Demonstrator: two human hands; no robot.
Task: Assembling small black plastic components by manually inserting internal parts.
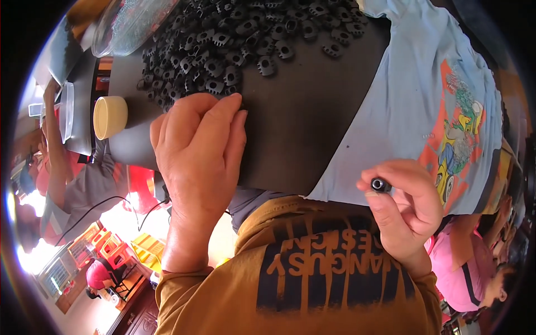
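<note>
Over the dark table [304,120], my left hand [192,151] has its thumb and fingers pinched together at the near edge of a heap of small black toothed plastic parts [215,64]. Whatever sits between those fingertips, if anything, is hidden. To the right, above a light blue printed T-shirt [379,114], my right hand [407,206] grips a small black part [381,185] between thumb and index finger. Its round end faces up and shows a pale ring around a dark hole.
A cream-coloured cup [110,117] lies or stands at the table's left side. Behind it is a clear round tub [134,28] of small shiny pieces. Another person in a grey top [86,184] is at the left, and someone in pink [460,268] at the right.
</note>
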